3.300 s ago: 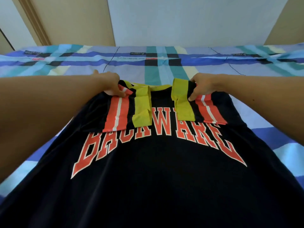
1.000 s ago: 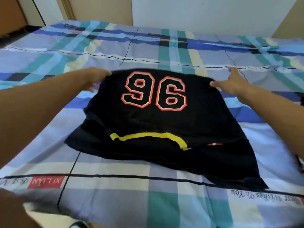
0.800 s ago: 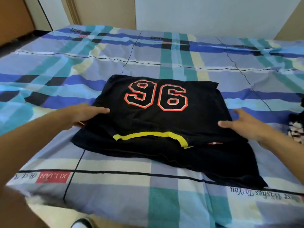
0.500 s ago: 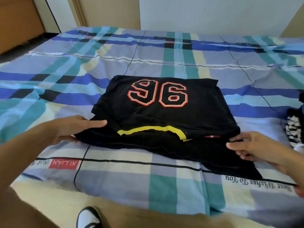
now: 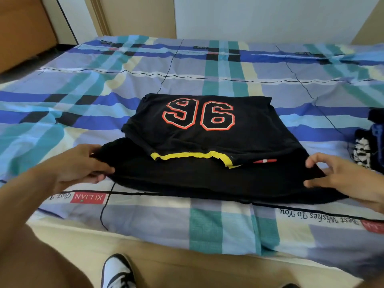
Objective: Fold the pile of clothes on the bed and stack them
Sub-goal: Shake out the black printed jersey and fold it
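Hands have moved from far edge to near hem: left hand (image 5: pixel 83 167) pinches jersey (image 5: pixel 207 142) corner, right hand (image 5: pixel 340 179) curls round opposite corner — next fold probably imminent.

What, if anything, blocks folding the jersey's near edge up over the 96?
Nothing visible does: the left hand and right hand hold the black jersey's near corners, and the 96 panel lies bare.

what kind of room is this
Most likely a bedroom at home. A plaid-sheeted bed fills the view, a black jersey lies on it half folded, gripped by the left hand and right hand, and more clothes lie at the right edge.
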Available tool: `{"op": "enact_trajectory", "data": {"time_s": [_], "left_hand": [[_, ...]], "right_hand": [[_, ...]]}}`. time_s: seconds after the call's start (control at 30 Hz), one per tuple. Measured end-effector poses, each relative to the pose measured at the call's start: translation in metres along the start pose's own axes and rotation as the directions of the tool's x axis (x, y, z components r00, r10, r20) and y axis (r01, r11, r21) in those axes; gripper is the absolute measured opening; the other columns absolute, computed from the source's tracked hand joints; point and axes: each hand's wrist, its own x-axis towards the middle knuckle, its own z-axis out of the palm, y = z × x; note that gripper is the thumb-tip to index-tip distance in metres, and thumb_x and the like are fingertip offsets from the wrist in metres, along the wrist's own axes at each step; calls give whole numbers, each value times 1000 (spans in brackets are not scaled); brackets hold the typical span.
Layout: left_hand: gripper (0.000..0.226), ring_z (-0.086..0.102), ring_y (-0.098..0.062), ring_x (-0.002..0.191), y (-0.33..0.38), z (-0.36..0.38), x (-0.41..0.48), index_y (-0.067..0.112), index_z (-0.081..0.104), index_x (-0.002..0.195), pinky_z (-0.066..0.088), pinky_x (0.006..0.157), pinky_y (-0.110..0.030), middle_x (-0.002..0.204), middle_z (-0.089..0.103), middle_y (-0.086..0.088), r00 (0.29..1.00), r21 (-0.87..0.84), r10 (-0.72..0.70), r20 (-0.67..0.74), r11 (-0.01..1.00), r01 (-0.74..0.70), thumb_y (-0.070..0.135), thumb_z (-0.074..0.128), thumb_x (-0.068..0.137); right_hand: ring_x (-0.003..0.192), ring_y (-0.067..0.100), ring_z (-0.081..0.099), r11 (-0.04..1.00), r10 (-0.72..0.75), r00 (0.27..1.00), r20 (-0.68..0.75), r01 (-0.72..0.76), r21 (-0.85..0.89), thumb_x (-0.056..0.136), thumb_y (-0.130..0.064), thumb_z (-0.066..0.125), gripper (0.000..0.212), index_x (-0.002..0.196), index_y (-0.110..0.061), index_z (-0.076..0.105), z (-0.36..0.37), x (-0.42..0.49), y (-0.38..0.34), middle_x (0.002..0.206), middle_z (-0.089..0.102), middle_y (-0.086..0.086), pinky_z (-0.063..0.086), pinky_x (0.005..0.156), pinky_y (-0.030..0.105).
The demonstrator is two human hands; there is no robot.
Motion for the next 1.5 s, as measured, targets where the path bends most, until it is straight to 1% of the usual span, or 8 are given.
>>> {"op": "enact_trajectory", "data": {"time_s": [0.17,0.27,0.43,0.77,0.87,1.1,1.27,1.5], "left_hand": [[64,60,-37,102,-8,-1,14,14,54,125,48,87,-46,113,65,-11,890,777,419,-179,615,-134,25,86,71],[92,38,-40,135,13,26,33,15,44,145,37,109,-52,147,42,-14,693,870,702,162,230,-436,14,82,61],[99,16,-27,153,30,62,65,24,38,152,8,123,-52,161,28,-6,677,908,628,385,-123,-401,25,80,63],[47,65,-33,89,63,60,65,29,70,105,45,66,-35,85,68,6,603,807,783,153,252,-533,10,59,64],[39,61,-1,69,79,46,40,40,67,86,41,59,-27,64,58,28,614,668,740,274,314,-675,18,49,59],[66,52,7,99,69,62,15,57,56,105,46,91,-22,106,47,34,837,808,2,547,260,-529,85,65,47],[92,43,7,119,77,93,47,50,53,125,43,103,-29,125,45,31,762,718,444,472,309,-624,103,19,58],[116,-11,-15,154,83,130,148,36,4,158,1,125,-47,166,-8,10,741,767,542,396,248,-592,98,-11,61]], "right_hand": [[113,31,54,826,-380,868,-320,162,-540,60,-22,94,82,128,-27,50,21,14,-15,121,55,10,45,94,44],[124,26,45,580,-666,739,-102,427,-694,63,-17,88,89,139,-28,43,51,26,-41,134,44,1,42,103,43],[133,19,42,386,-695,713,87,473,-792,76,-15,75,82,148,-28,39,88,53,-55,147,40,-4,33,111,36],[87,17,63,561,-775,619,-126,582,-589,79,-10,49,30,98,-24,66,71,59,-69,88,65,-10,52,76,37],[69,8,55,573,-777,626,-68,658,-488,83,1,69,19,82,-18,64,44,39,-75,70,58,-5,39,61,18],[86,5,65,767,-249,826,505,487,-418,65,-67,76,46,105,-44,69,36,25,-63,95,68,-17,52,74,20],[100,4,60,783,-553,829,-86,482,-393,81,-59,65,45,117,-33,66,30,68,-65,108,63,-12,46,83,22],[155,23,-1,709,-352,930,-108,190,-679,98,-63,39,70,158,-35,17,53,122,-49,168,1,1,4,124,53]]}}
